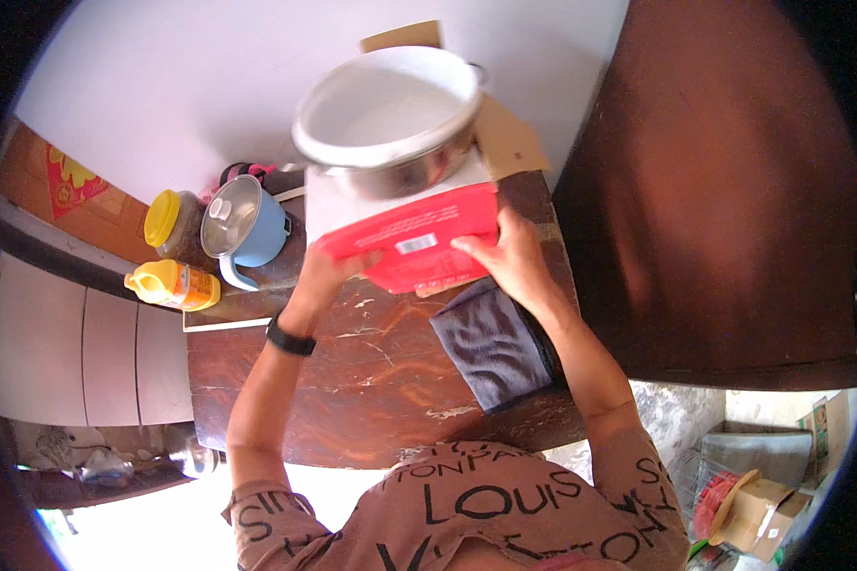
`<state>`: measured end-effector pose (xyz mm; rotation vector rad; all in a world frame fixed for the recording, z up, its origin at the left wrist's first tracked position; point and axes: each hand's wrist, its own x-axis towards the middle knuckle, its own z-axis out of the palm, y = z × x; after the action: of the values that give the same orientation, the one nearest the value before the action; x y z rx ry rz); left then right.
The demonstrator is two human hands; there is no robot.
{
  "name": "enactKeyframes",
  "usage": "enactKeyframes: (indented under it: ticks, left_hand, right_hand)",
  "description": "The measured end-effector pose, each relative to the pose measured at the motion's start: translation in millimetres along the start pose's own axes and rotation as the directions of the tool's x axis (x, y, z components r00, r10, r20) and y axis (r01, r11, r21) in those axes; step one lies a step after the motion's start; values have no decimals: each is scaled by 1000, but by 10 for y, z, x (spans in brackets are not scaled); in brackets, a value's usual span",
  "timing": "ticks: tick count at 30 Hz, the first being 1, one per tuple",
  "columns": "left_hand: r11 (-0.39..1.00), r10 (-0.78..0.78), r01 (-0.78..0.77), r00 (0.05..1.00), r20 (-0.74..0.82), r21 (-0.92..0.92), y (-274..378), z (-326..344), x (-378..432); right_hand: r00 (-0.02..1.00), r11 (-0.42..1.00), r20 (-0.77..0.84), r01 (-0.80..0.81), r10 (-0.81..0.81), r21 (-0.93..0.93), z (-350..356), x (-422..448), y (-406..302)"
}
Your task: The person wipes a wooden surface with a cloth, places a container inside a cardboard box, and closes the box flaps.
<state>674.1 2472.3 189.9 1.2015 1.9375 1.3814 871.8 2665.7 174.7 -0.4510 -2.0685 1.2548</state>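
Note:
My left hand and my right hand grip the two sides of a red cardboard box that bears white print and a barcode. Directly behind the box stands a round metal basin with a pale inside, above a white surface of which only part shows. Brown cardboard sticks out at its right. A folded grey cloth lies on the wooden table near my right forearm. The underside of the box is hidden.
At the left of the table stand a light blue electric pot with a glass lid, a jar with a yellow lid and a yellow bottle. A dark brown panel rises at the right; cardboard boxes sit low behind it.

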Motion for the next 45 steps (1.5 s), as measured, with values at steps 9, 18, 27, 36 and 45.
enactKeyframes:
  ticks: [9, 18, 27, 36, 45]
  left_hand:
    - [943, -319, 289, 926, -200, -167, -59, -282, -1790]
    - [948, -311, 266, 886, -344, -172, -2, -166, -2561]
    - [909, -387, 296, 859, -334, -293, -84, -55, -2843]
    - [906, -418, 358, 839, -349, -224, -83, 69, -3210]
    - [922, -352, 387, 862, -364, 27, -222, -53, -3324]
  right_hand:
    - [981, 988, 158, 94, -113, 120, 432, -826, -573]
    - [937, 987, 318, 116, -144, 107, 635, -1423, -703]
    - [948, 976, 240, 184, -207, 115, 568, -1658, -672]
    - [857, 936, 395, 243, -330, 255, 268, -1623, -538]
    - [884, 812, 434, 378, -173, -446, 30, -1615, 316]
